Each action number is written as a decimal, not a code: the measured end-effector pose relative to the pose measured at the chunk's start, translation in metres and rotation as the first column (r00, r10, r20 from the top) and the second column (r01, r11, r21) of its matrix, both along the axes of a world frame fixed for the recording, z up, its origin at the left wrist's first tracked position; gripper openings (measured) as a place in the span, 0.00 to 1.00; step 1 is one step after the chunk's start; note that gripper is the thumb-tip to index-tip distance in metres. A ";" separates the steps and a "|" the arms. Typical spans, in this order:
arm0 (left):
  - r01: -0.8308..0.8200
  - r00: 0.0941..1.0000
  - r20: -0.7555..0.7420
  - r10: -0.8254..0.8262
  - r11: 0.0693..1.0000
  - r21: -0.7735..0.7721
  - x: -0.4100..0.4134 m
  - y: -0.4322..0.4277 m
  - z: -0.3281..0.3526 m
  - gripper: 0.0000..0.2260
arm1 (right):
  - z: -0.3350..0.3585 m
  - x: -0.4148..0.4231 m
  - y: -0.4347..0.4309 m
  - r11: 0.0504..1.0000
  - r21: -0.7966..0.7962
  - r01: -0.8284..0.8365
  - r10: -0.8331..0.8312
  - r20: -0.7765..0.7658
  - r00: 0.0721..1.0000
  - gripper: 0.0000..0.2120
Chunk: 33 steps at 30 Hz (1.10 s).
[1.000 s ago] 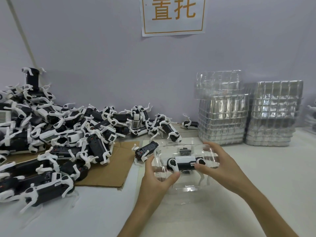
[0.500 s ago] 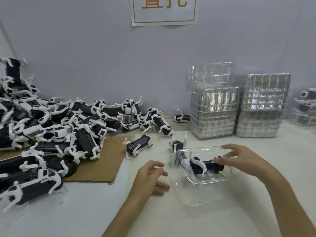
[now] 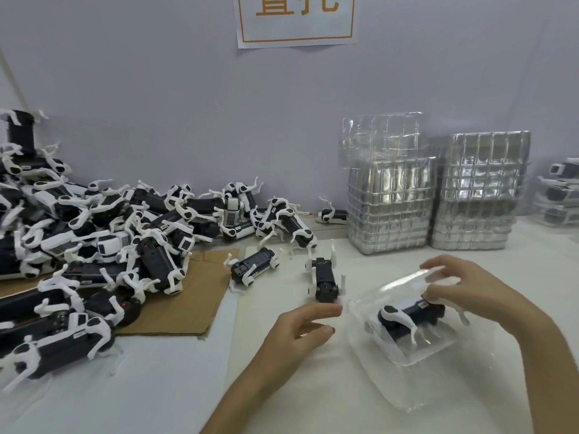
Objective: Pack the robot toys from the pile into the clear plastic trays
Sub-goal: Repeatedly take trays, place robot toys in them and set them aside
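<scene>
Far left of the clear tray (image 3: pixel 419 355), the pile of robot toys (image 3: pixel 94 230) is sprawling over a cardboard sheet (image 3: pixel 194 296), white legs tangling (a hasty pull could be dragging neighbours along). Nearer the tray, a loose toy (image 3: pixel 324 278) is lying on the surface just beyond the left hand (image 3: pixel 294 336), whose fingers are hanging loosely curled and empty. Inside the tray the packed toy (image 3: pixel 407 314) is sitting tilted, legs splayed. The right hand (image 3: pixel 470 289) is reaching over it, fingers half spread and touching toy and plastic, though I cannot tell whether it is pinching either. With the flimsy tray tipping, a leg could be snagging the wall and the toy sliding out.
</scene>
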<state>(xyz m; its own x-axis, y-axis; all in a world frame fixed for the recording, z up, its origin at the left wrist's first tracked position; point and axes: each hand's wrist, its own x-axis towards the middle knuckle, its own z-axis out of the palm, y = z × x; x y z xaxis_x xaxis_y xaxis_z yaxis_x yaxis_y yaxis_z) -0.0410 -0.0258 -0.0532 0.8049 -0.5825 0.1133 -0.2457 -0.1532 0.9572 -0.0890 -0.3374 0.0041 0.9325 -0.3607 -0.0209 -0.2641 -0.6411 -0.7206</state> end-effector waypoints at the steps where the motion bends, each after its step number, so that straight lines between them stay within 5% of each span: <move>1: 0.004 1.000 -0.005 -0.004 1.000 0.020 0.001 -0.001 -0.002 0.16 | -0.002 0.001 -0.002 1.000 -0.024 0.019 -0.020 -0.070 0.997 0.18; 5: -0.020 1.000 -0.018 0.022 0.998 0.066 0.001 -0.005 -0.008 0.16 | -0.004 0.004 -0.002 0.983 -0.046 0.179 -0.182 -0.071 0.981 0.22; 8: -0.132 0.991 -0.031 0.134 0.990 0.044 0.002 -0.006 -0.011 0.11 | 0.003 -0.001 0.016 0.928 -0.190 0.321 -0.279 0.218 0.935 0.26; 11: -0.290 0.955 -0.066 0.289 0.957 -0.004 0.004 -0.004 -0.010 0.11 | 0.014 -0.021 0.074 0.981 0.181 0.071 -0.156 0.516 0.842 0.21; 14: -0.420 0.904 -0.094 0.416 0.907 -0.029 0.006 0.002 -0.007 0.12 | 0.001 -0.044 0.140 0.767 0.569 -0.298 0.110 0.341 0.934 0.25; 16: -0.454 0.888 -0.100 0.449 0.890 -0.043 0.007 0.005 -0.005 0.11 | -0.021 -0.047 0.163 0.752 0.600 -0.271 0.189 0.198 0.962 0.33; 20: -0.473 0.878 -0.110 0.467 0.880 -0.036 0.008 0.006 -0.003 0.12 | -0.043 -0.033 0.161 0.750 0.650 -0.119 0.081 0.089 0.993 0.37; 27: -0.451 0.889 -0.084 0.450 0.893 0.016 0.006 0.000 -0.005 0.11 | -0.058 0.001 0.145 0.748 0.657 -0.093 0.045 0.090 0.995 0.40; 33: -0.456 0.884 -0.099 0.456 0.890 0.022 0.005 0.003 -0.003 0.11 | -0.061 0.018 0.110 0.771 0.636 0.035 -0.163 0.144 0.976 0.40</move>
<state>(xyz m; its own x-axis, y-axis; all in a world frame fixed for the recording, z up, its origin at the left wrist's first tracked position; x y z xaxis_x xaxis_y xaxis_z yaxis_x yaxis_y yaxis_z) -0.0359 -0.0233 -0.0561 0.9888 -0.1481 0.0198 -0.0530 -0.2236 0.9732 -0.0713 -0.2275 -0.0568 0.9021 -0.4169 -0.1113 -0.1260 -0.0078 -0.9920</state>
